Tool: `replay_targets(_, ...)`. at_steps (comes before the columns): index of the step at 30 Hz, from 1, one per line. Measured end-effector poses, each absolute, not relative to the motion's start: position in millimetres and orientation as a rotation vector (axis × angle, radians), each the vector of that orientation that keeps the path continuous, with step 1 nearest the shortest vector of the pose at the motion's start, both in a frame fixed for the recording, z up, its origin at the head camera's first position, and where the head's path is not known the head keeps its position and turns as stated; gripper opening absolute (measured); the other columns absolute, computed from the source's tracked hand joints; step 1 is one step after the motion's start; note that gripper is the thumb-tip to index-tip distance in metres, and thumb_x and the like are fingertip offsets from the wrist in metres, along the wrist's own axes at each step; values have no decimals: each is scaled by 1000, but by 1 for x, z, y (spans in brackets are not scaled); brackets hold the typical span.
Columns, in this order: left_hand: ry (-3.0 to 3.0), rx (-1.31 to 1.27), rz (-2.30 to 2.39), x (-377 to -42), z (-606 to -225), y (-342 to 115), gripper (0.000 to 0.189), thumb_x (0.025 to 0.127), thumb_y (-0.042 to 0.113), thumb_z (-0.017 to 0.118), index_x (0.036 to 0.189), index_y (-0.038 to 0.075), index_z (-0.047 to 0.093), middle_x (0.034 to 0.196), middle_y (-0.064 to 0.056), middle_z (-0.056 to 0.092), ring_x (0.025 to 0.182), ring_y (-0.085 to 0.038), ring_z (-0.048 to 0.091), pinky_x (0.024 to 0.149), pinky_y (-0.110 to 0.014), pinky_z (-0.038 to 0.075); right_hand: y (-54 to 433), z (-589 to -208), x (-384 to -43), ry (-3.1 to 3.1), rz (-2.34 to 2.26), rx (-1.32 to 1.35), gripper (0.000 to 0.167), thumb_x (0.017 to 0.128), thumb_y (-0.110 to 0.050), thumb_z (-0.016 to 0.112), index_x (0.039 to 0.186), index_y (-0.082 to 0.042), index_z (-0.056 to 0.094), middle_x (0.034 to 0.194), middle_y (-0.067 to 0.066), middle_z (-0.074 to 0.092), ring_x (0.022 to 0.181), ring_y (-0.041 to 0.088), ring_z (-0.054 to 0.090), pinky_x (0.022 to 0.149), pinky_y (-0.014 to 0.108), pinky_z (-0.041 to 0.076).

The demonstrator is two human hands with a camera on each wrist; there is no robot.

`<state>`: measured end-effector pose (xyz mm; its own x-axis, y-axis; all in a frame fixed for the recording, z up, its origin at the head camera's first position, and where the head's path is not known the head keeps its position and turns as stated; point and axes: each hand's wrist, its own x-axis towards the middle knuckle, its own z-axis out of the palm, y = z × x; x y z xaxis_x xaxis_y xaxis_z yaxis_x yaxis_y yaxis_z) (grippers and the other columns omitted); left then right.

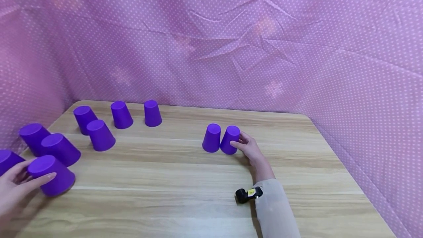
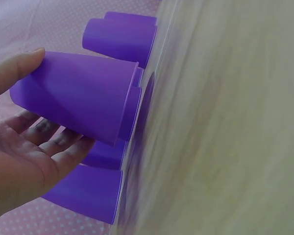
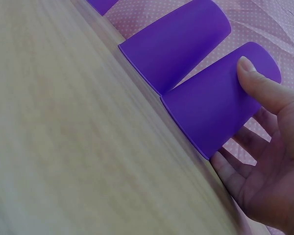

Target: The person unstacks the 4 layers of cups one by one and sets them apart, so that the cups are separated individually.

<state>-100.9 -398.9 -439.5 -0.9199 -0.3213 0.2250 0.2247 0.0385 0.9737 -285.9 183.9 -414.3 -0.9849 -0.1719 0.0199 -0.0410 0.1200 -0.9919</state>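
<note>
Purple plastic cups, all upside down, dot a wooden table (image 1: 198, 179) walled in by pink dotted cloth (image 1: 297, 47). At the near left edge, the left hand (image 1: 14, 188) holds the nearest cup (image 1: 51, 175), thumb laid along its top and fingers spread behind its side; the wrist view shows that cup tilted, its rim partly lifted off the wood. The hand itself is cut off by the frame's edge, and another cup (image 1: 7, 160) behind it is half hidden. Toward the middle, the right hand (image 1: 252, 149) cradles the right cup of a touching pair (image 1: 230, 139), thumb on its upper side, fingers loosely spread behind; its neighbour (image 1: 212, 137) stands just beside. Six more cups sit well apart along the far left. A small black wrist device (image 1: 248, 194) with a yellow label rides the pale sleeve (image 1: 277, 208).
</note>
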Motion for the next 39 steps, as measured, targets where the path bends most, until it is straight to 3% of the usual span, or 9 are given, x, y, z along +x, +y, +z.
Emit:
replay_targets(12,-1899,44,-1960,-96,-441,-401,56,70,-21,56,110,17,52,96,13,60,82,3,55,65,-7,43,185,-413,-285,2271,-1982,-222,58,73,-18,69,126,-10,45,119,12,50,110,26,43,96,37,29)
replay_targets(19,-1862,34,-1982,-94,-442,-399,56,69,-23,55,110,16,52,97,13,60,83,3,55,66,-6,42,184,-413,-286,2271,-2002,-217,56,74,-12,67,125,-7,45,118,15,50,109,27,44,96,37,30)
replay_targets(32,-1825,40,-2066,-93,-440,-398,57,71,-22,54,111,17,52,98,12,60,85,3,55,66,-8,44,184,-414,-287,2241,-2040,-240,54,75,-7,66,125,-5,45,118,17,49,107,26,46,94,35,32)
replay_targets(39,-1816,81,-2083,-92,-438,-396,58,72,-21,54,116,17,48,99,13,59,84,3,55,66,-9,44,185,-415,-286,2263,-2015,-244,56,74,-12,68,125,-7,45,118,15,50,107,25,46,94,36,32)
